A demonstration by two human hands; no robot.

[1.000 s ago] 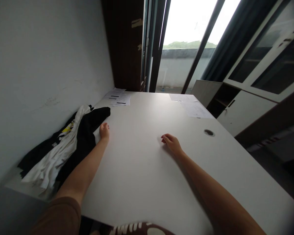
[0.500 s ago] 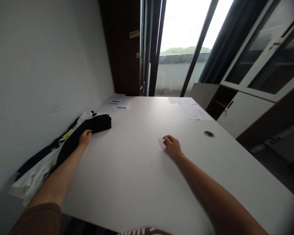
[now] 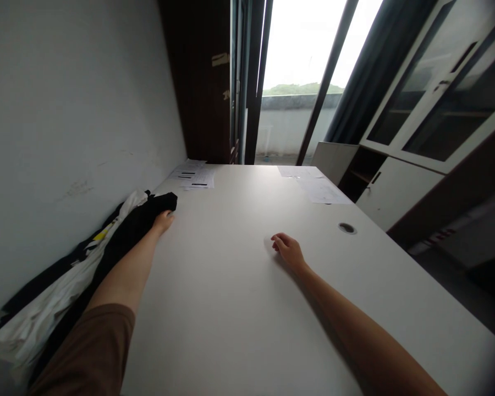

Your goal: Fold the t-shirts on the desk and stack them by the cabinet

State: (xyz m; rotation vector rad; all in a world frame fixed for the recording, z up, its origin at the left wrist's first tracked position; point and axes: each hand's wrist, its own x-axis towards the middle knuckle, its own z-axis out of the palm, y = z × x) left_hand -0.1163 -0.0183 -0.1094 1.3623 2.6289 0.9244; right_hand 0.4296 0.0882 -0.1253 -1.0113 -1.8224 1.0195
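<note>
At the far end of a black folded garment [image 3: 126, 242], my left hand [image 3: 163, 221] is closed on the cloth's near edge, with its fingers partly hidden by the fabric. The black garment lies on top of a row of clothes along the wall. White clothing [image 3: 53, 308] and a dark piece with a yellow patch [image 3: 101, 235] show beside it. My right hand [image 3: 287, 247] rests low over the white table [image 3: 223, 286], its fingers curled in and nothing seen in them.
Printed sheets lie at the table's far left [image 3: 198, 177] and far right [image 3: 324, 190]. A round cable hole [image 3: 347, 228] sits near the right edge. The wall [image 3: 66, 137] borders the left side; white cabinets [image 3: 400, 187] stand on the right.
My left hand has moved forward and a little right, up to the far end of the black garment. My right hand stays almost in place. The view has shifted slightly.
</note>
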